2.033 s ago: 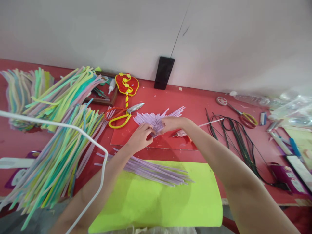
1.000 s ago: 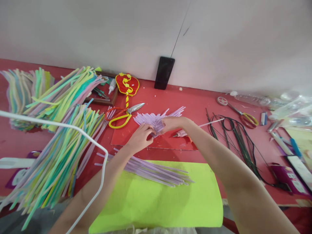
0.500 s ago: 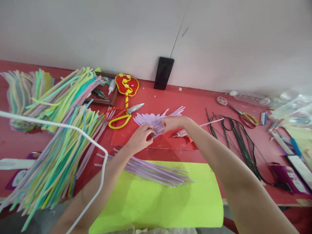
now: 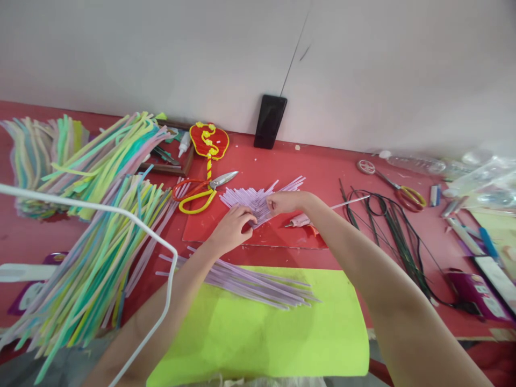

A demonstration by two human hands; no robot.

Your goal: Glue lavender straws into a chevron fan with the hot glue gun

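The one camera is head-worn — it looks forward and down across the red table, towards the pale wall that fills the top. The lime-green sheet lies near the lens, along the bottom; beyond it, around mid-view, are the left hand and right hand — seen from above and behind, along the forearms.

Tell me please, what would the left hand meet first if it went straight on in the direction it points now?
The left hand would probably meet the arranged purple strips first, just at its fingertips, with the right hand close beyond. Depth is unclear; it may be touching them.
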